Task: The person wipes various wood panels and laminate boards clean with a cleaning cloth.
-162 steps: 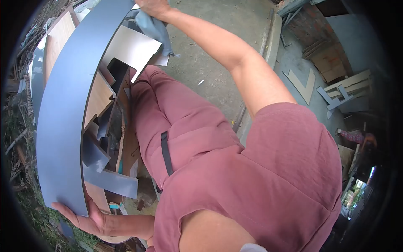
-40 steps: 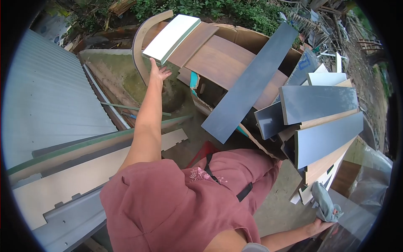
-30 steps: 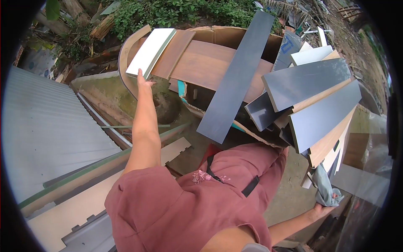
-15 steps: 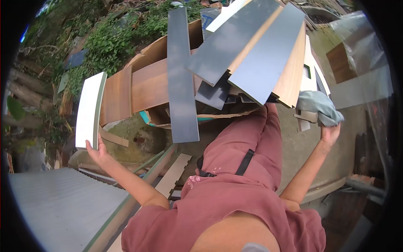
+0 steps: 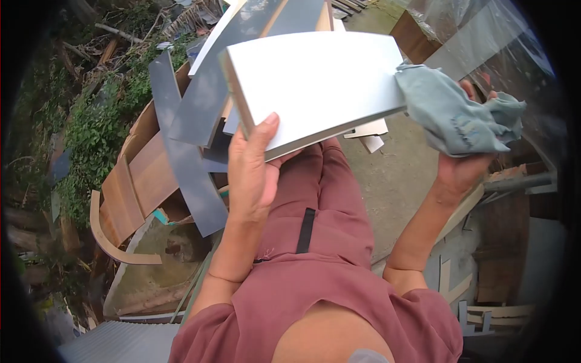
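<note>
A white board (image 5: 315, 85) with a slightly curved top edge is held up in front of the body. My left hand (image 5: 257, 163) grips its lower left corner, thumb on the white face and fingers behind. At the board's right end, my right hand (image 5: 466, 166) is wrapped in a grey-green cloth (image 5: 454, 115), with some fingertips showing above it. The cloth meets the board's right edge. Behind the board, long grey panels (image 5: 193, 121) lie across brown wooden boards (image 5: 154, 169).
A curved wooden strip (image 5: 115, 248) lies at the left, near green plants (image 5: 100, 115). Corrugated sheeting (image 5: 121, 342) is at the lower left. Clear plastic sheet (image 5: 484, 30) hangs at the upper right. Wood pieces (image 5: 496, 311) are stacked at the lower right.
The white board has moved from the far left to the front centre in my left hand. My right hand has come inward with the cloth to the board's edge. The view has turned rightward.
</note>
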The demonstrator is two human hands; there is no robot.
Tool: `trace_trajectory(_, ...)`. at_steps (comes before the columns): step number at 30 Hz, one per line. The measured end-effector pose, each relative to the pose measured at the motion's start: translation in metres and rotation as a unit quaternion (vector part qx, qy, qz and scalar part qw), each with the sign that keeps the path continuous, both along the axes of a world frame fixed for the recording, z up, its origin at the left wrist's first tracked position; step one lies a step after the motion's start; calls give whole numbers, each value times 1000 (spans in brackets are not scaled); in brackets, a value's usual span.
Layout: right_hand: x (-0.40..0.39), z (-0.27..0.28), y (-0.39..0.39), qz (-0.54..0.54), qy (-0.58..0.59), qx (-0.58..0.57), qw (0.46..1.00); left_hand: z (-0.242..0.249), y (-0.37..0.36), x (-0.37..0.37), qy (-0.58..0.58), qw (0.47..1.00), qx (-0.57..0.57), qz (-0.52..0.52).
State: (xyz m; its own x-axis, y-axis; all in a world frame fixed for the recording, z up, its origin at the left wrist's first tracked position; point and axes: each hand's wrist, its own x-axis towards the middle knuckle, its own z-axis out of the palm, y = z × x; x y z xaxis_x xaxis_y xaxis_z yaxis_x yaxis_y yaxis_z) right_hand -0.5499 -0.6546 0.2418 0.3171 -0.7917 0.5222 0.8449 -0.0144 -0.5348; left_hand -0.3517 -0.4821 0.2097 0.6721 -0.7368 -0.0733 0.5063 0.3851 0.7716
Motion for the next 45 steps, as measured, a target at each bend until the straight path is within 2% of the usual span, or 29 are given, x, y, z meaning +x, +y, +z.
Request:
trace_trajectory(1, -10, -35, -8, -162, 258, -69, 950, -6, -17, -15, 31, 998, 8, -50)
trace_trajectory(2, -22, -69, -16, -309, 492, -126, 804, -12, -31, -28, 62, 993, 18, -99)
trace_trajectory(3, 4, -59, 13, -263, 591, -139, 750, -21, -42, -38, 47, 991, 18, -124)
trace_trajectory(4, 7, -69, 26, -370, 597, -286, 652, -28, -51, -49, 32, 989, 18, -146)
trace_trajectory(6, 1, -79, 42, -301, 584, -284, 698, -33, -61, -69, 48, 990, -17, -133)
trace_trajectory(8, 12, -76, 52, -276, 579, -316, 699, -40, -53, -75, -80, 980, 35, -181)
trace_trajectory(9, 16, -71, 45, -273, 576, -327, 697, -38, -52, -80, -110, 980, 13, -165)
trace_trajectory(10, 18, -66, 36, -282, 578, -320, 695, -36, -55, -82, -112, 978, 12, -175)
trace_trajectory(12, 23, -58, 14, -300, 577, -340, 679, -31, -58, -83, -73, 988, 47, -129)
trace_trajectory(13, 22, -62, 0, -303, 578, -336, 679, -26, -56, -82, -23, 987, 71, -145)
trace_trajectory(17, 1, -83, -56, -365, 589, -206, 691, -20, -50, -68, -14, 989, 72, -128)
trace_trajectory(19, -18, -98, -75, -414, 643, -175, 619, -16, -47, -60, -23, 990, 74, -115)
trace_trajectory(21, -43, -121, -101, -405, 705, -175, 556, -17, -40, -50, -53, 988, 92, -113)
trace_trajectory(22, -54, -130, -111, -403, 706, -177, 555, -18, -37, -47, -51, 988, 92, -112)
trace_trajectory(24, -72, -149, -131, -314, 764, -4, 563, -19, -33, -43, -76, 987, 97, -103)
trace_trajectory(25, -86, -168, -137, -316, 763, -8, 564, -16, -33, -41, -76, 988, 94, -100)
trace_trajectory(26, -102, -190, -141, -238, 579, 134, 769, -12, -33, -38, -34, 992, 82, -91)
trace_trajectory(27, -110, -200, -139, -129, 341, 265, 893, -11, -33, -37, 12, 994, 72, -81)
trace_trajectory(28, -106, -192, -125, -125, 347, 263, 892, -12, -34, -37, 17, 994, 73, -75)
trace_trajectory(30, -79, -164, -87, -72, 178, 301, 934, -17, -42, -40, 25, 996, 47, -65)
trace_trajectory(37, -20, -151, -35, -97, 58, 317, 942, -38, -72, -69, 6, 1000, -4, -20)
trace_trajectory(40, -21, -146, -34, -119, 53, 316, 940, -37, -69, -64, 14, 1000, -12, -14)
trace_trajectory(42, -45, -152, -67, -125, 60, 322, 937, -30, -63, -55, 26, 999, -5, -18)
trace_trajectory(44, -89, -175, -117, -231, 11, 375, 898, -27, -60, -51, 36, 999, -5, -33)
trace_trajectory(45, -93, -170, -116, -231, 9, 370, 900, -25, -61, -51, 35, 999, -5, -16)
